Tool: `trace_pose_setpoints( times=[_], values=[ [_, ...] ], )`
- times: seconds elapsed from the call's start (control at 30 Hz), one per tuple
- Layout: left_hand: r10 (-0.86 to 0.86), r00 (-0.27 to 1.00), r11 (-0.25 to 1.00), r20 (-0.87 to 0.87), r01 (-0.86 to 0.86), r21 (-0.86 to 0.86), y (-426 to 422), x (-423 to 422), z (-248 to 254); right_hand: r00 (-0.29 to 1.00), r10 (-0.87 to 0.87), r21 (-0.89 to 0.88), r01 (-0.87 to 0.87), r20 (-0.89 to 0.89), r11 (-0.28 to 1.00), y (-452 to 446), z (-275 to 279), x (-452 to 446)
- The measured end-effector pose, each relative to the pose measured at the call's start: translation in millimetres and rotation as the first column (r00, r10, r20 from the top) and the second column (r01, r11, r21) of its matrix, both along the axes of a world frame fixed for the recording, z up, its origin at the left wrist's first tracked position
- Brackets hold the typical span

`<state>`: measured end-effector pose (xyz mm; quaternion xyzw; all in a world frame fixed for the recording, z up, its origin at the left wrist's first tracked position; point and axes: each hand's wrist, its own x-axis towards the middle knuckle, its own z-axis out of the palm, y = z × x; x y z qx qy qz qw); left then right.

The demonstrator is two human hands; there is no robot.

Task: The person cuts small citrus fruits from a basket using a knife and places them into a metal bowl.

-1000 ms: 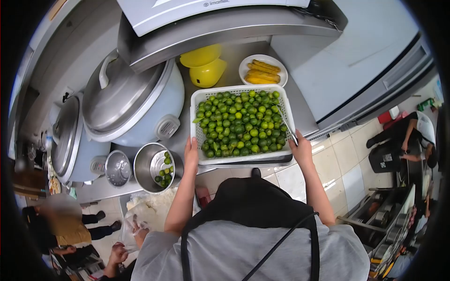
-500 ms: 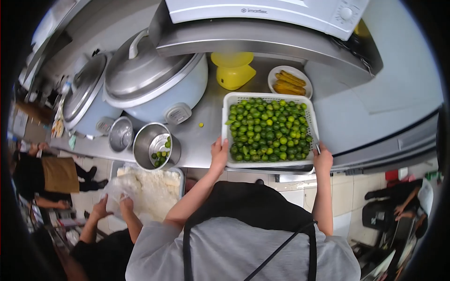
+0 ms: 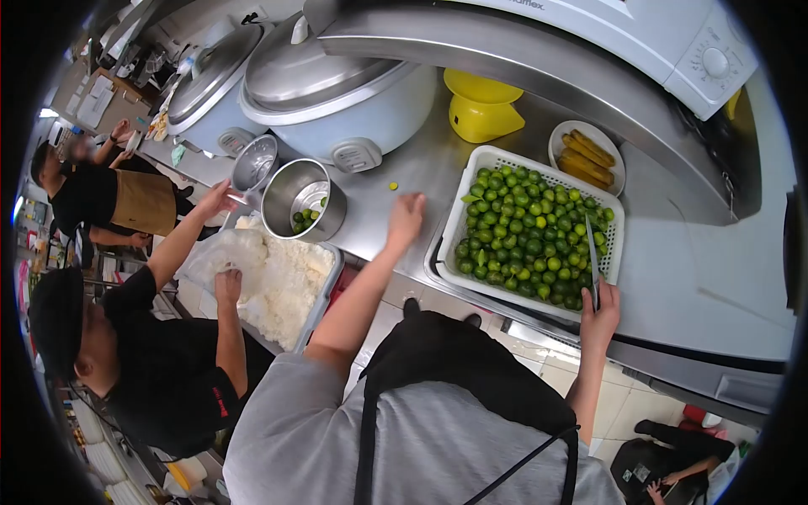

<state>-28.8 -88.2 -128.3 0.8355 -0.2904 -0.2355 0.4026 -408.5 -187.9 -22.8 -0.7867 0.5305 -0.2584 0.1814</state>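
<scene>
A knife [image 3: 592,252] is in my right hand [image 3: 599,311], its blade lying over the front right part of the white plastic basket [image 3: 462,207]. Small green limes [image 3: 530,240] fill that basket. My left hand [image 3: 407,220] is over the steel counter, apart from the basket's left side. Its fingers look curled together, and whatever they may hold is hidden. Just beyond it lies a small yellow-green citrus piece [image 3: 393,186]. Farther left stands a steel pot [image 3: 326,220] with a few limes at the bottom.
Behind the basket are a yellow scale [image 3: 484,118] and a plate [image 3: 619,172] of yellow-brown food. Large rice cookers [image 3: 337,109] line the back left. A co-worker's hand [image 3: 220,200] holds the handle of a small steel pan [image 3: 255,164] above a rice tub [image 3: 332,278].
My left hand has let go of the basket and moved left over the counter. The knife in my right hand has swung over the limes. The co-worker has reached to the small pan.
</scene>
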Motion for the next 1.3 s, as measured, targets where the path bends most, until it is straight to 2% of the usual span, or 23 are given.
trace_pose_setpoints(
  times=[0.03, 0.07, 0.1, 0.17, 0.27, 0.3, 0.4, 0.47, 0.53, 0.57, 0.63, 0.7, 0.77, 0.8, 0.87, 0.9, 0.97, 1.0, 1.03, 1.1, 1.13, 1.2, 1.3],
  values=[
    [0.030, 0.945, 0.998, 0.324, -0.013, -0.055, -2.5, 17.4, -13.0, 0.999, 0.033, -0.006, -0.032, 0.029, 0.999, 2.2, 0.3, 4.2],
    [0.067, 0.793, 0.996, 0.606, -0.012, -0.093, -4.5, 30.9, -18.6, 0.997, 0.064, 0.006, -0.064, 0.051, 0.998, 1.5, 2.1, 8.9],
    [0.065, 0.793, 0.996, 0.606, -0.013, -0.090, -6.1, 41.4, -17.5, 0.997, 0.064, 0.009, -0.064, 0.051, 0.998, 0.3, 0.9, 12.7],
    [-0.195, 0.775, 0.975, 0.601, 0.087, 0.204, -8.1, 56.0, -15.4, 0.996, 0.070, 0.004, -0.070, 0.046, 0.998, 2.0, -1.9, 17.2],
    [-0.188, 0.722, 0.973, 0.666, 0.043, 0.228, -12.1, 76.9, -37.4, 0.997, 0.038, 0.044, -0.040, 0.064, 0.998, 8.7, -3.5, 24.7],
    [-0.190, 0.723, 0.974, 0.665, 0.055, 0.219, -14.1, 71.3, -29.2, 0.998, 0.027, 0.034, -0.029, 0.059, 0.999, 12.6, -0.8, 23.9],
    [-0.066, 0.899, 0.988, 0.433, 0.119, -0.096, -14.1, 57.0, -7.8, 0.996, 0.039, 0.037, -0.042, 0.083, 0.998, 21.2, 6.5, 30.1],
    [-0.228, 0.956, 0.921, 0.182, 0.273, -0.277, -14.3, 17.3, 36.9, 0.996, 0.042, 0.024, -0.044, 0.080, 0.999, 18.4, 0.8, 28.9],
    [-0.416, 0.909, 0.806, -0.014, 0.361, -0.468, -22.9, -9.9, 48.2, 0.997, 0.036, 0.004, -0.036, 0.072, 0.999, 15.8, 6.5, 33.7],
    [-0.437, 0.899, 0.822, -0.019, 0.390, -0.415, -18.7, -23.9, 69.7, 0.996, 0.054, -0.006, -0.053, 0.072, 0.999, 15.9, 11.0, 31.5],
    [-0.268, 0.948, 0.814, 0.172, 0.318, -0.485, -8.5, -39.4, 93.7, 0.994, 0.072, -0.094, -0.064, 0.080, 0.994, 14.6, 18.5, 19.1],
    [0.009, 0.856, 0.846, 0.517, 0.268, -0.460, 11.0, -23.4, 110.5, 0.995, 0.065, -0.081, -0.058, 0.080, 0.995, 15.9, 35.2, 7.3],
    [0.225, 0.736, 0.931, 0.639, 0.030, -0.363, 55.5, 64.2, 110.4, 0.989, -0.005, 0.048, -0.003, 0.149, 0.999, 23.0, 8.4, 39.7],
    [0.305, 0.552, 0.948, 0.776, -0.099, -0.302, 77.0, 99.1, 107.1, 0.990, 0.021, 0.010, -0.022, 0.138, 1.000, 20.6, 2.7, 37.9],
    [0.382, 0.455, 0.880, 0.805, -0.445, -0.166, 128.0, 155.5, 89.3, 0.995, 0.030, -0.017, -0.028, 0.095, 0.999, 16.5, -1.7, 30.4],
    [0.313, 0.461, 0.826, 0.830, -0.564, 0.002, 152.7, 175.9, 85.3, 0.998, 0.025, -0.035, -0.024, 0.052, 0.999, 15.3, -2.7, 30.8],
    [0.412, 0.747, 0.685, 0.521, -0.631, 0.364, 179.4, 201.3, 91.6, 0.998, 0.001, -0.002, -0.001, 0.064, 1.000, 18.7, 6.2, 40.4],
    [0.286, 0.805, 0.786, 0.520, -0.508, 0.353, 203.1, 233.4, 53.3, 0.998, 0.023, -0.028, -0.022, 0.062, 0.999, 18.9, 8.1, 42.2],
    [0.264, 0.930, 0.904, 0.256, -0.331, 0.272, 209.9, 244.8, 42.3, 0.998, 0.039, -0.054, -0.036, 0.058, 0.998, 20.4, 9.9, 43.4],
    [0.294, 0.863, 0.931, 0.411, -0.356, 0.081, 203.5, 222.1, 30.2, 0.998, 0.046, -0.089, -0.041, 0.051, 0.995, 23.2, 13.0, 45.0],
    [0.271, 0.873, 0.940, 0.405, -0.331, 0.086, 195.6, 210.9, 32.4, 0.997, 0.046, -0.098, -0.041, 0.054, 0.994, 25.5, 13.9, 47.2],
    [0.238, 0.966, 0.966, 0.104, -0.246, 0.076, 177.3, 187.9, 42.0, 0.997, 0.033, -0.074, -0.028, 0.063, 0.997, 31.6, 20.2, 54.0],
    [0.074, 0.974, 0.990, 0.212, -0.097, 0.102, 137.7, 140.4, 54.9, 0.998, 0.019, -0.093, -0.013, 0.065, 0.996, 33.8, 26.0, 48.1]
  ],
)
